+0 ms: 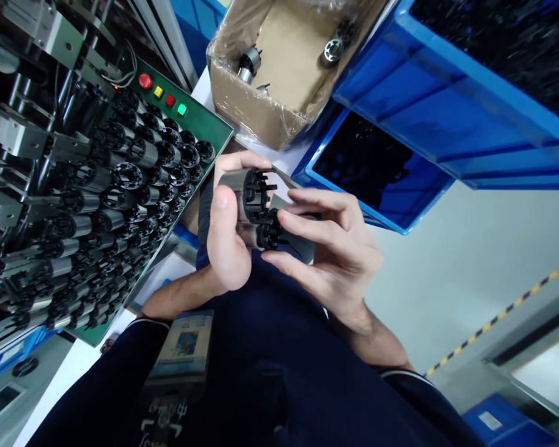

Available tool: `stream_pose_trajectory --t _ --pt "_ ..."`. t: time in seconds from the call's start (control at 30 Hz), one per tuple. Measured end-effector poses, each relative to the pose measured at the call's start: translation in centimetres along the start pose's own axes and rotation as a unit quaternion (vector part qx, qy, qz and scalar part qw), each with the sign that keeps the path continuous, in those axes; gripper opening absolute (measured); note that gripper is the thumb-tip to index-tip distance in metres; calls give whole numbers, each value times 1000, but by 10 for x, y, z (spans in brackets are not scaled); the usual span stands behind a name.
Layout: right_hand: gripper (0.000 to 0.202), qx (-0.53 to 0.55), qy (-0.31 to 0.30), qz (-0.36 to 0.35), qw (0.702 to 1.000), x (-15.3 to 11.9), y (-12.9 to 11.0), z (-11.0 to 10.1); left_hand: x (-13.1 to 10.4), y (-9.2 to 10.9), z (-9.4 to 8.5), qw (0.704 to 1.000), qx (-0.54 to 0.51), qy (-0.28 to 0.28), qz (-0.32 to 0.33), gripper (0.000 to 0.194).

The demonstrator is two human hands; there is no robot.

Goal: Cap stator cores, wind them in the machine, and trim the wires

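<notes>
My left hand (pixel 228 230) is wrapped round two metal cylinders with black pronged plastic ends, held side by side in front of my body. The larger upper cylinder (pixel 235 183) has its prongs pointing right. Below it and touching it is the smaller-looking lower cylinder (pixel 248 236), partly covered by my fingers. My right hand (pixel 330 248) is at the black end of the lower cylinder, thumb below and fingertips above, closed round its prongs.
A green machine plate (pixel 209 124) at the left carries several rows of similar cylinders beside metal arms. A plastic-lined cardboard box (pixel 251 115) holds a few cylinders. Blue crates (pixel 382 93) with black parts stand at the upper right. A striped floor line (pixel 503 315) runs at the right.
</notes>
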State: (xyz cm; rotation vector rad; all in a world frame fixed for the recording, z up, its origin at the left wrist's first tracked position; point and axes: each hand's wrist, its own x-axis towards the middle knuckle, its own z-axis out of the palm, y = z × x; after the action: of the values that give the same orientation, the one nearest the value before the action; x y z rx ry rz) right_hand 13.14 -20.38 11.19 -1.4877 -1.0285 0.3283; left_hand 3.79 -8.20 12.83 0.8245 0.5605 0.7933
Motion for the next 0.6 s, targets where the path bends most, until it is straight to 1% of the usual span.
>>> stream_pose_trajectory --t 0.1,0.23,0.33,0.37,0.4,0.5,0.6 --pt "59 15 -23 28 999 1 -3 -1 0 1 -3 1000 12 10 -8 42" --pt "57 3 -36 27 999 -2 -3 3 2 -2 -6 999 1 34 -2 43" --pt "70 -8 -29 31 999 -5 -3 5 2 -4 -7 999 8 43 -4 44" --pt "71 -7 -34 32 999 -5 -3 4 2 -4 -8 999 19 44 -8 46" --pt "68 -7 -41 29 999 -4 -4 4 1 -4 -9 999 31 40 -14 45" --pt "48 -35 -75 15 996 -1 -7 0 1 -4 -13 998 39 33 -32 41" --pt "45 -67 -100 23 992 1 -9 -4 1 -7 -18 998 34 44 -33 42"
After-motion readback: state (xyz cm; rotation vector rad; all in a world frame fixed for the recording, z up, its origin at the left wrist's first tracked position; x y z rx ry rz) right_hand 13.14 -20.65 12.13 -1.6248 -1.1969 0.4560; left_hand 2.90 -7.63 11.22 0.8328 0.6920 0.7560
